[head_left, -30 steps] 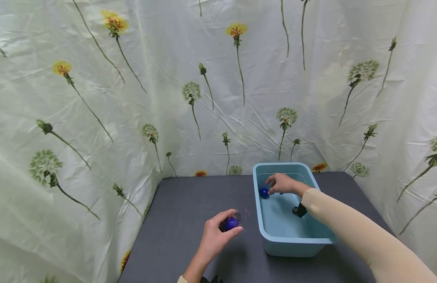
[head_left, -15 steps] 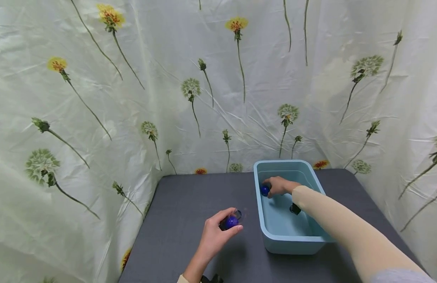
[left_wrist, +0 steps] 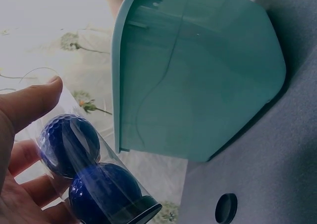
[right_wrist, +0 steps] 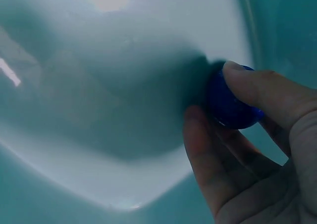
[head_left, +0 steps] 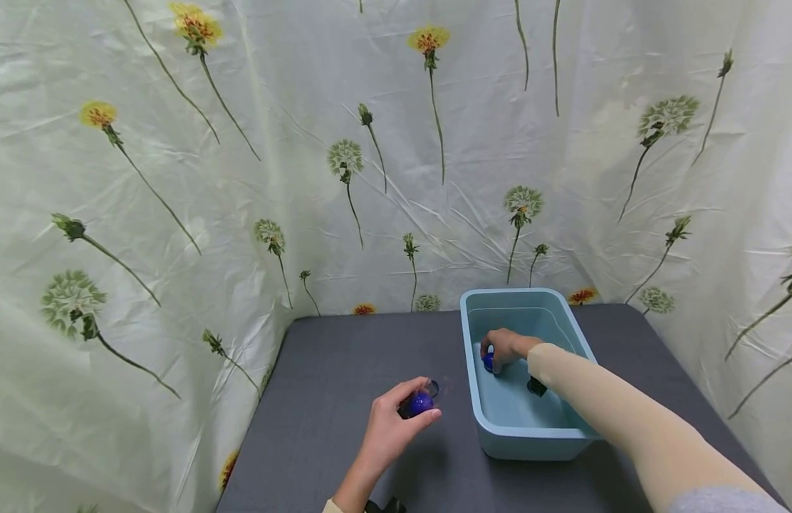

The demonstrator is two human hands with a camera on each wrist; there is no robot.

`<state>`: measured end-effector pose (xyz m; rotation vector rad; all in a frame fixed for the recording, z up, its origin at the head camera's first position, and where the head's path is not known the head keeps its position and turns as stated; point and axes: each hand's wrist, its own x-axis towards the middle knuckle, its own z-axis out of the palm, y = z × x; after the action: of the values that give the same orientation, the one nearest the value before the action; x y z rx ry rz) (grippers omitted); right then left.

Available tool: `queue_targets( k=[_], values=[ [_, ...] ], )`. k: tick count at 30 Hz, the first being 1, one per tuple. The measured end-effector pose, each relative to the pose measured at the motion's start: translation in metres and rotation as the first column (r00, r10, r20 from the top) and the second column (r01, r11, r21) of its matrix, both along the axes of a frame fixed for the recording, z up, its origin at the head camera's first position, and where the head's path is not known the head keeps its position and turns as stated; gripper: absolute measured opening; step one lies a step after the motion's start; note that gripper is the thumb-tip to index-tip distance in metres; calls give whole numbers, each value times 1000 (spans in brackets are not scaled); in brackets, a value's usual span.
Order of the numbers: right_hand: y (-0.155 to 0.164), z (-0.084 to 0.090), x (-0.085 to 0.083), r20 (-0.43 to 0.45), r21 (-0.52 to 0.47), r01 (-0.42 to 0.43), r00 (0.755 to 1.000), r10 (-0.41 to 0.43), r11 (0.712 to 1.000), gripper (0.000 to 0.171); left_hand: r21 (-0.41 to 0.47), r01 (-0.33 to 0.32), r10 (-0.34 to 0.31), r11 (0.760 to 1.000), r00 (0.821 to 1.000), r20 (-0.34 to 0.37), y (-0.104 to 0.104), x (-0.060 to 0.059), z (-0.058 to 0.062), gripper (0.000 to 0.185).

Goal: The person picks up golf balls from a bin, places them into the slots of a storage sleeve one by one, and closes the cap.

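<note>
My left hand point(head_left: 391, 422) grips a clear plastic tube point(left_wrist: 69, 104) above the table, left of the blue bin. Two blue dimpled golf balls sit inside the tube, an upper ball point(left_wrist: 69, 143) and a lower ball point(left_wrist: 105, 192) against the dark end cap point(left_wrist: 144, 211). The tube's other end appears uncapped. Down inside the bin, my right hand point(head_left: 510, 346) pinches another blue golf ball point(right_wrist: 230, 101) between thumb and fingers, near the bin's floor. In the head view that ball point(head_left: 488, 363) is partly covered by the fingers.
The light blue plastic bin point(head_left: 540, 432) stands on the dark grey table point(head_left: 364, 349), right of centre. A small round black cap point(left_wrist: 226, 208) lies on the table beside it. A flowered curtain point(head_left: 396, 178) hangs behind and along the sides.
My right hand has reached down to the golf ball by the bin's left wall, taken hold of it, and drawn it slightly right and toward me. The left hand and tube have barely moved.
</note>
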<state>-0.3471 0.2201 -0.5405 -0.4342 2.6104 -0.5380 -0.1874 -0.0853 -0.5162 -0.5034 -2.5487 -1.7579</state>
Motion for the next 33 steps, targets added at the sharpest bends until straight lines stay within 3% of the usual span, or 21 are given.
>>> queue_targets(
  k=[8,14,24,33],
  values=[
    [0,1,1,38,6,14,999,-14,1000,35,0,6,-6,1000,1000,-10,0,-1,1,50],
    [1,8,8,21,-21,-66,998,67,998,39,1,8,-8,1000,1000,5,0,0,0,50],
    [-1,37,17,-36,-154,-168,986,165,974,45,-2,-5,5,1000,1000,3,2,-2,-1,52],
    [5,65,32,-69,-209,-153,987,142,966,39,-6,8,-8,1000,1000,-16,2,-3,-1,55]
  ],
)
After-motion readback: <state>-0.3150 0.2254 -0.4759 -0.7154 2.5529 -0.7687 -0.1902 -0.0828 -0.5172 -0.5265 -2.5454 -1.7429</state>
